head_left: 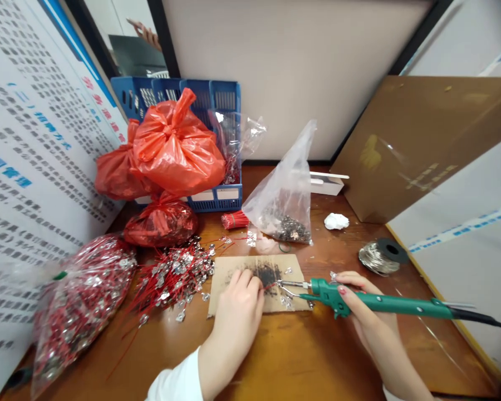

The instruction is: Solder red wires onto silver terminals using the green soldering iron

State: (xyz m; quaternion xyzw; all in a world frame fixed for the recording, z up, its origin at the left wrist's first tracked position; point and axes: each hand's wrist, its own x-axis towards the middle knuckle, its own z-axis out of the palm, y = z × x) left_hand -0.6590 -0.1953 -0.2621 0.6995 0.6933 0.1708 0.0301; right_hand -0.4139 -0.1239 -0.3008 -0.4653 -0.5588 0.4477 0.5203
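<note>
1. In the middle of the frame I see the left hand [242, 298] over the cardboard [223, 278], fingers curled in and the grip closed to a pinch. A red wire [269, 288] shows at the fingertips, held close to its end, I'd say to steady it there.
2. The right hand [371, 312], right of centre, has its grip closed around the green iron [379, 303]. The iron lies almost level, its tip pointing left and meeting the wire's end; holding it by the handle leaves the hot-looking metal well clear of the skin.
3. The cardboard lies flat on the desk [296, 356] beneath the tip. Its dark scorch [269, 275] suggests it is there to spare the wood. A few loose tabs [286, 301] lie on it below the tip.
4. Just left of the cardboard spreads a pile [179, 273] of red wires and metal tabs, probably put there for easy reach from the left hand.
5. The spool [379, 257] rests at the right of the frame, beyond the right hand and apart from the pile.
6. Red bags [175, 150] and a blue crate [225, 94] crowd the upper left, likely set back to leave elbow room.
</note>
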